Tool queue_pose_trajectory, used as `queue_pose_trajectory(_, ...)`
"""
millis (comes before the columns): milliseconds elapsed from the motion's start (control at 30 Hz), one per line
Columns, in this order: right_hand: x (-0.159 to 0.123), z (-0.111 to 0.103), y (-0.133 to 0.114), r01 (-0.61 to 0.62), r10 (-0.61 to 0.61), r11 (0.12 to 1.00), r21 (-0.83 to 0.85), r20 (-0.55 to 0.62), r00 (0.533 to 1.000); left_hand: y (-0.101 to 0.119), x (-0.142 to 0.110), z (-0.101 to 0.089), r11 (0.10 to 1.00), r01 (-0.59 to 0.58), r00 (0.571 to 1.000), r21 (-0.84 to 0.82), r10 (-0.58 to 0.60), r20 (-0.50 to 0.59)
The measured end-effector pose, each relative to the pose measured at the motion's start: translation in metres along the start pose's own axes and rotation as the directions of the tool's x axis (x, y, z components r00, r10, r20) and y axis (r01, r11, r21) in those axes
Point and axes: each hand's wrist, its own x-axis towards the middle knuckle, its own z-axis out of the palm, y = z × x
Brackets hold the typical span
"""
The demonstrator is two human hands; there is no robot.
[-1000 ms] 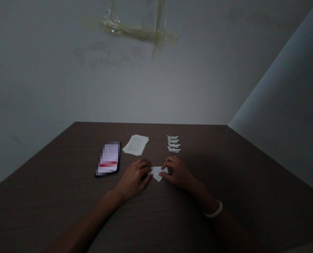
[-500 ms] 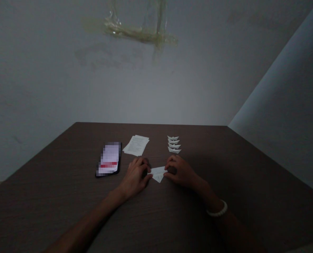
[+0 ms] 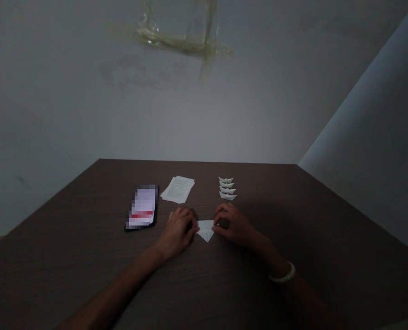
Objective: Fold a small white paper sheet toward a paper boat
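Observation:
Between my hands is a small folded paper (image 3: 206, 230), white with printed lines, its point facing me. My left hand (image 3: 180, 229) pinches its left corner between thumb and fingers. On the opposite corner, my right hand (image 3: 234, 224) has a matching pinch, with a pale bracelet (image 3: 283, 274) round that wrist. The corners themselves are hidden under my fingertips. Just beyond my right hand, several small folded paper boats (image 3: 227, 189) stand in a column.
A stack of printed paper sheets (image 3: 178, 189) lies beyond my left hand. Left of it rests a phone (image 3: 142, 207) with a lit, blurred screen. The dark wooden table (image 3: 204, 288) meets a grey wall (image 3: 204, 119) at its far edge.
The folded paper's upper edge now lies flatter, and more of its triangle shows, the point slightly nearer me. Both hands keep their pinch and have barely shifted.

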Motion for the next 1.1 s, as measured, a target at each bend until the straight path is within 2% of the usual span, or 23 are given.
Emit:
queue_pose_trajectory(167, 0.002, 0.001, 0.0, 0.002, 0.0, 0.999, 0.047, -0.034, 0.999, 0.0, -0.001, 0.0, 1.0, -0.006, 1.0, -0.026, 0.006, 0.0)
queue_pose_trajectory(333, 0.002, 0.004, -0.003, -0.115, 0.126, 0.974, 0.195, -0.046, 0.991, 0.0, 0.0, -0.002, 0.998, -0.034, 0.999, -0.043, 0.033, -0.032)
queue_pose_trajectory(500, 0.005, 0.004, -0.007, -0.157, 0.171, 0.949, 0.273, -0.028, 0.985, 0.001, -0.002, -0.004, 0.992, -0.108, 0.99, -0.059, 0.102, -0.098)
queue_pose_trajectory(600, 0.007, 0.003, -0.009, -0.074, 0.104, 0.971, 0.229, -0.122, 0.987, 0.0, -0.005, -0.004, 0.99, -0.126, 0.982, -0.058, 0.116, -0.151)
queue_pose_trajectory(667, 0.008, 0.003, -0.01, 0.036, 0.003, 0.982, 0.188, -0.203, 0.979, 0.0, -0.006, -0.003, 0.989, -0.137, 0.968, -0.051, 0.122, -0.22)
queue_pose_trajectory(733, 0.007, 0.005, -0.009, 0.133, -0.099, 0.983, 0.124, -0.253, 0.962, 0.0, -0.006, -0.004, 0.983, -0.182, 0.953, -0.004, 0.176, -0.246)
queue_pose_trajectory(867, 0.004, 0.009, -0.006, 0.224, -0.22, 0.975, -0.008, -0.218, 0.951, 0.003, -0.005, -0.004, 0.944, -0.277, 0.943, 0.178, 0.303, -0.141)
queue_pose_trajectory(967, 0.003, 0.012, -0.004, 0.241, -0.247, 0.969, -0.06, -0.133, 0.96, 0.005, -0.004, -0.004, 0.926, -0.283, 0.951, 0.25, 0.304, -0.049)
queue_pose_trajectory(1100, 0.001, 0.011, -0.005, 0.237, -0.242, 0.964, -0.12, -0.026, 0.97, 0.006, -0.003, -0.004, 0.929, -0.279, 0.959, 0.241, 0.28, 0.034)
